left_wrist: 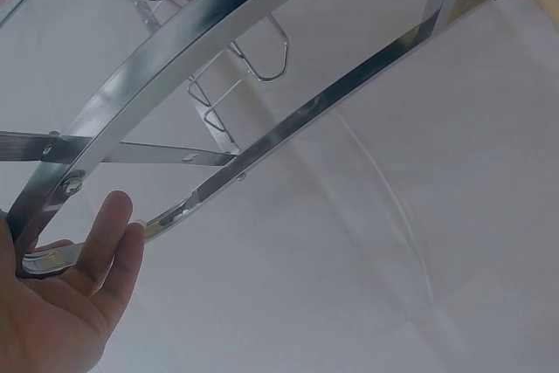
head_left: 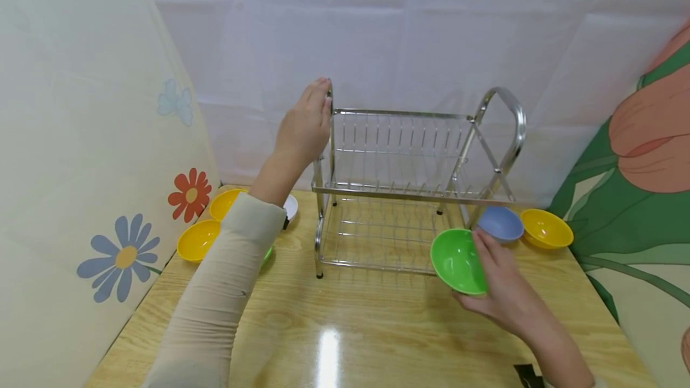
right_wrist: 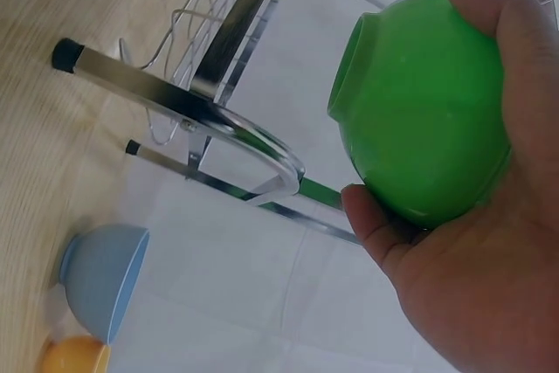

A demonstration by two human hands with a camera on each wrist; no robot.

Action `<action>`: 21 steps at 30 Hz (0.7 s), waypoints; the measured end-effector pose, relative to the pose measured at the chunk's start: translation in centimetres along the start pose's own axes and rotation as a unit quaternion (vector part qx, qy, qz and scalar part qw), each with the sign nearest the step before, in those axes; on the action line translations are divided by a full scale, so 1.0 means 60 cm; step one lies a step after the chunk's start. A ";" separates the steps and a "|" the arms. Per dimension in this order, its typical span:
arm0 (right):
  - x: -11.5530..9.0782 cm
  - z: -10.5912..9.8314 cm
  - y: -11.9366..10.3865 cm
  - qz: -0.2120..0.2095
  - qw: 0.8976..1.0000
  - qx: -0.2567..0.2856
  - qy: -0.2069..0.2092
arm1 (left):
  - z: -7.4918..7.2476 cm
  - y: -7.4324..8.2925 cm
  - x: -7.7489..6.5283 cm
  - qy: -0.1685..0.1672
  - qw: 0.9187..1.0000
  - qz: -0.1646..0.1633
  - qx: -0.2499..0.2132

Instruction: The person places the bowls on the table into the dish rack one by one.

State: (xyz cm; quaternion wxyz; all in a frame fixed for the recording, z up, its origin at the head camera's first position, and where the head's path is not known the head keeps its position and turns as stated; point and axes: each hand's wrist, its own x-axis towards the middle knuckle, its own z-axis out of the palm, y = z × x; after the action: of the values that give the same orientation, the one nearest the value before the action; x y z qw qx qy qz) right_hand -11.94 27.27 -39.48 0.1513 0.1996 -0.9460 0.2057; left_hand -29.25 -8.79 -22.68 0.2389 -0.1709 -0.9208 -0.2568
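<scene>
A two-tier metal dish rack (head_left: 414, 196) stands on the wooden table against the back cloth. My left hand (head_left: 303, 130) grips the top of its left side frame, and in the left wrist view the fingers (left_wrist: 109, 229) curl round the bent bar. In my right hand (head_left: 507, 295) is a green bowl (head_left: 453, 261), held by its side just in front of the rack's lower right. The bowl is tilted, its inside facing the head camera. From the right wrist view its rounded outside and foot ring (right_wrist: 348, 72) show, with thumb and fingers around it.
A blue bowl (head_left: 502, 225) and a yellow bowl (head_left: 547, 230) sit right of the rack. At the left are two yellow bowls (head_left: 198, 241), a white dish (head_left: 291, 207) and a green edge (head_left: 267, 255), partly behind my left arm. A black object (head_left: 528, 376) lies near the front right.
</scene>
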 end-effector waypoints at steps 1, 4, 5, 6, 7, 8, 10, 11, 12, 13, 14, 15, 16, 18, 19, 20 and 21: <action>0.001 0.000 -0.002 0.000 1.000 0.001 -0.001 | 0.000 0.000 0.000 0.000 1.000 0.000 0.000; 0.004 0.002 -0.006 0.000 1.000 0.005 -0.004 | 0.001 -0.001 0.000 0.000 1.000 0.002 0.001; 0.004 0.003 -0.007 -0.001 1.000 0.006 -0.004 | 0.001 -0.001 0.000 0.000 1.000 0.002 0.001; 0.005 0.004 -0.008 -0.004 1.000 0.006 -0.003 | 0.001 -0.001 0.000 0.000 1.000 0.002 0.001; 0.006 0.005 -0.010 -0.005 1.000 0.006 -0.003 | 0.001 -0.001 0.000 0.000 1.000 0.002 0.001; 0.007 0.006 -0.011 -0.006 1.000 0.008 -0.002 | 0.001 -0.001 0.000 -0.001 1.000 0.002 0.000; 0.008 0.008 -0.014 -0.011 1.000 0.009 0.000 | 0.001 -0.002 0.000 -0.003 1.000 0.001 0.000; 0.009 0.009 -0.015 -0.014 1.000 0.010 0.002 | 0.001 -0.002 0.000 -0.005 1.000 -0.001 0.000; 0.011 0.011 -0.016 -0.017 1.000 0.010 0.002 | 0.001 -0.002 0.000 -0.007 1.000 -0.003 0.001; 0.012 0.012 -0.018 -0.018 1.000 0.011 0.002 | 0.001 -0.001 0.000 -0.008 1.000 -0.004 0.002; 0.014 0.013 -0.019 -0.020 1.000 0.011 0.001 | 0.000 -0.002 0.000 -0.009 1.000 -0.006 0.003; 0.015 0.014 -0.021 -0.022 1.000 0.010 0.002 | 0.000 -0.002 0.000 -0.010 1.000 -0.007 0.004; 0.017 0.015 -0.022 -0.023 1.000 0.010 0.002 | 0.000 -0.002 0.000 -0.011 1.000 -0.008 0.005; 0.019 0.017 -0.025 -0.026 1.000 0.012 0.000 | -0.001 -0.003 0.001 -0.011 1.000 -0.007 0.008; 0.020 0.018 -0.026 -0.027 1.000 0.013 0.000 | -0.001 -0.004 0.001 -0.012 1.000 -0.007 0.009; 0.021 0.019 -0.027 -0.029 1.000 0.013 0.000 | -0.001 -0.005 0.001 -0.013 1.000 -0.006 0.010; 0.022 0.020 -0.028 -0.031 0.999 0.013 0.001 | -0.002 -0.006 0.001 -0.015 1.000 -0.004 0.011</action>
State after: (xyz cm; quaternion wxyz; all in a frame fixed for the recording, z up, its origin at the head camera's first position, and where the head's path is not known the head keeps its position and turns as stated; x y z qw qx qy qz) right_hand -12.61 24.89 -39.48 0.1561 0.2310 -0.9364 0.2131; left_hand -29.41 -9.12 -22.68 0.2259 -0.1685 -0.9276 -0.2452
